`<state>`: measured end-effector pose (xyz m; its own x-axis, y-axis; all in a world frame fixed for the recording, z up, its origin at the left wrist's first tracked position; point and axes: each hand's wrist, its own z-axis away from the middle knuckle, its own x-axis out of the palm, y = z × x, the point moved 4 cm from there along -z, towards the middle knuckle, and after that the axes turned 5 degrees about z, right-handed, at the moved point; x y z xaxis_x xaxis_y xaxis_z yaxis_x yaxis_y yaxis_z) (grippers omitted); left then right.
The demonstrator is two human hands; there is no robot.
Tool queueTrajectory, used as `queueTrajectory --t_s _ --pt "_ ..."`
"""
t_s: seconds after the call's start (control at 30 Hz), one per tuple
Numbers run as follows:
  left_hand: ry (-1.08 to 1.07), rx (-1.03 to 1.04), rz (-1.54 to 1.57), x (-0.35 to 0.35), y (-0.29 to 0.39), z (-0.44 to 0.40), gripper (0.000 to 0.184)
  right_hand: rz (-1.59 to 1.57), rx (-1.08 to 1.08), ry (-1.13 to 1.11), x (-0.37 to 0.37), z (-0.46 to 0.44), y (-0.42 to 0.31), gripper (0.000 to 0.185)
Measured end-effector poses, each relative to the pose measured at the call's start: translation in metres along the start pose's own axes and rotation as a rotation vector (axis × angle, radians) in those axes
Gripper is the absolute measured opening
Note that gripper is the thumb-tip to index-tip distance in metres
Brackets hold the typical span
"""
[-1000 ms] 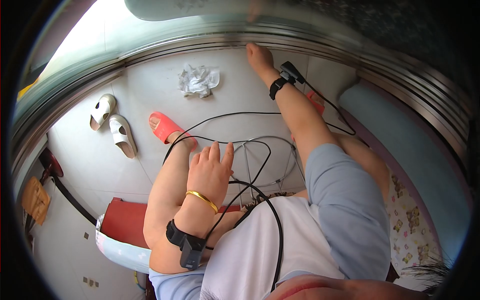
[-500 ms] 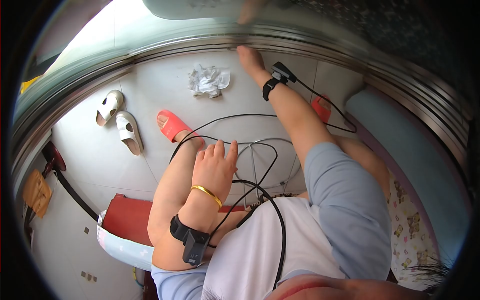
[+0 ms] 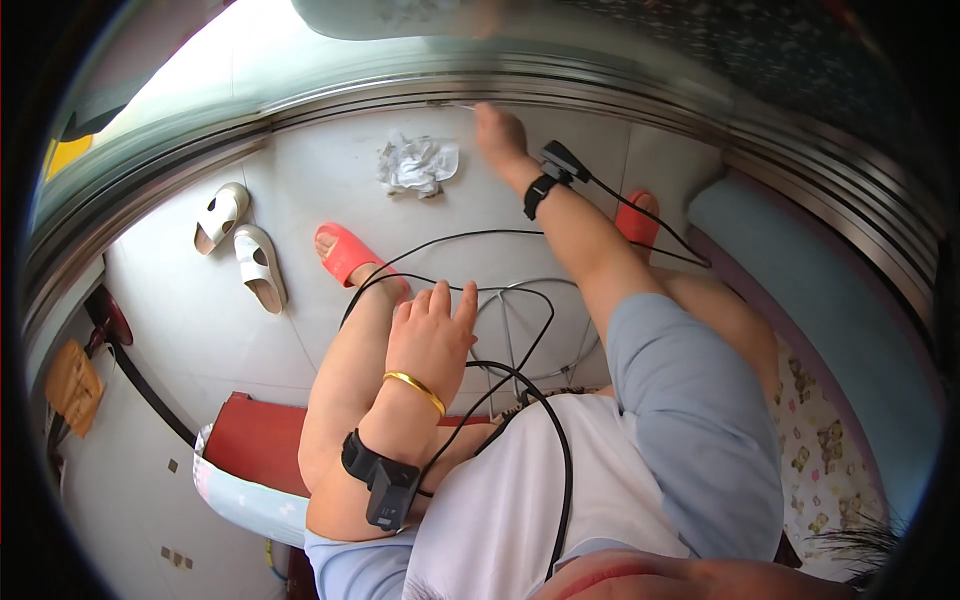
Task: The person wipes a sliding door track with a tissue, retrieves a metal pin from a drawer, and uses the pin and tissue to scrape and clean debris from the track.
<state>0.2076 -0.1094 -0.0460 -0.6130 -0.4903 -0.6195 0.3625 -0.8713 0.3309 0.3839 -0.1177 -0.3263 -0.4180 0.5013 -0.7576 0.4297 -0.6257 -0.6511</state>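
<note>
My right hand [image 3: 500,138] is closed beside the metal sliding-door track [image 3: 400,98], at the top of the view. Something thin and pale sticks out from its fingertips toward the track, too small to identify. My left hand [image 3: 430,325], with a gold bangle [image 3: 415,391] on the wrist, hangs above the floor near my left leg. Its fingers are apart and it holds nothing. Crumpled white tissue [image 3: 415,165] lies on the floor just inside the track, left of my right hand.
White shoes [image 3: 260,268] stand on the floor at left. Black cables [image 3: 450,237] loop across my legs and over a round metal stool frame [image 3: 510,285]. My feet wear red slippers [image 3: 345,252]. A blue padded edge [image 3: 800,250] runs along the right, a red seat [image 3: 255,440] at lower left.
My right hand has moved left along the track, then slightly back from it, and the thin pale thing now shows. My left hand keeps its pose. The view has shifted a little.
</note>
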Motion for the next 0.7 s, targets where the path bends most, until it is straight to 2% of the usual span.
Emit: queueTrajectory --t_s 0.13,0.2,0.4,0.5,0.7 --pt "-0.004 0.000 -0.012 0.002 0.001 0.003 0.052 -0.064 0.002 0.075 -0.009 -0.001 0.020 0.016" --pt "-0.006 -0.002 -0.003 0.003 0.001 0.004 0.052 -0.009 -0.007 -0.010 -0.006 -0.004 0.024 0.015" --pt "0.009 -0.009 0.006 0.000 -0.002 0.004 0.052 0.119 0.015 -0.076 0.004 -0.018 0.025 0.015" --pt "0.023 -0.006 0.005 0.000 -0.003 0.005 0.053 0.094 0.063 -0.177 0.013 -0.025 0.024 0.019" --pt "0.040 -0.017 0.026 -0.003 -0.007 0.007 0.054 0.007 0.144 -0.235 0.040 -0.036 -0.003 0.020"
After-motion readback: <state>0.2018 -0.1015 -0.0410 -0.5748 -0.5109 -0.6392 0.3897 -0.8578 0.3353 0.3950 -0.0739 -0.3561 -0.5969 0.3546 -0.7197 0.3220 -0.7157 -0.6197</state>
